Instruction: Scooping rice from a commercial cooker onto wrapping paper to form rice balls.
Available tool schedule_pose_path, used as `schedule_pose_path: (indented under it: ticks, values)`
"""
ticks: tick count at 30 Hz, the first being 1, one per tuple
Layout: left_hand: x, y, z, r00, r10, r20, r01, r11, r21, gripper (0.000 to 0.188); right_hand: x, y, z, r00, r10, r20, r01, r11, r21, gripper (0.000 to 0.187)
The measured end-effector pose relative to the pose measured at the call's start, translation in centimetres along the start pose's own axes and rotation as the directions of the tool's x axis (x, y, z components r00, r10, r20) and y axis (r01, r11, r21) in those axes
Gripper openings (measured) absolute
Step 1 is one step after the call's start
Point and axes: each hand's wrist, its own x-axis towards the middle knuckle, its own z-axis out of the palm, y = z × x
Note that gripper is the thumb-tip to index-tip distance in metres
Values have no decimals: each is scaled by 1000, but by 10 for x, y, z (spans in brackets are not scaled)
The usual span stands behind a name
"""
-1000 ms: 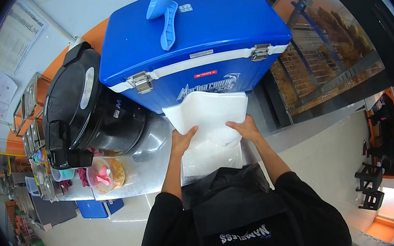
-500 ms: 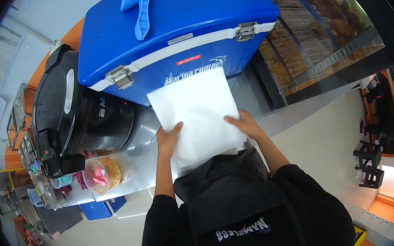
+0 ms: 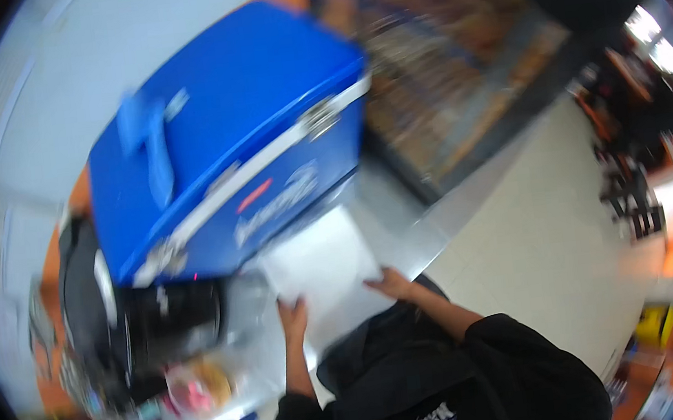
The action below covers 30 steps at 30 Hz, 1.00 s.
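Observation:
The picture is blurred by motion. A white sheet-like bag (image 3: 323,273) lies flat on the steel counter in front of a big blue cooler box (image 3: 224,156). My left hand (image 3: 292,317) holds its near left edge. My right hand (image 3: 392,284) holds its near right corner. A blue scoop (image 3: 151,143) rests on the cooler's lid. My black sleeves and black hood fill the lower middle of the view.
A large black round container (image 3: 130,314) stands left of the cooler. A clear tub with pink and orange contents (image 3: 199,388) sits near the counter's front. Dark shelving (image 3: 461,66) rises on the right above a pale tiled floor (image 3: 553,244).
The view has swung, so the cooler now sits upper left and tilted. Both hands have stayed on the white sheet, which has come lower onto the counter.

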Motion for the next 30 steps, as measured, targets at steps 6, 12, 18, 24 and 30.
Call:
schedule_pose_path:
  ticks: [6,12,18,24,30]
  values:
    - [-8,-13,-31,993,-111,-38,105,985,-139,54,-11,-28,20,987,85,138,-70,991,-110,68]
    - [12,3,-16,965,-198,171,245,913,-326,52,-27,-16,2,963,188,196,-225,956,188,65]
    - [6,51,-33,903,-269,335,406,791,-458,53,-13,-10,5,966,213,147,-230,967,106,64]
    - [-6,42,-35,904,-258,341,404,777,-483,49,-25,-17,13,947,245,210,-275,953,130,68]
    - [-5,-53,-68,814,-23,580,196,952,-237,44,-9,5,29,997,7,81,5,989,-151,56]
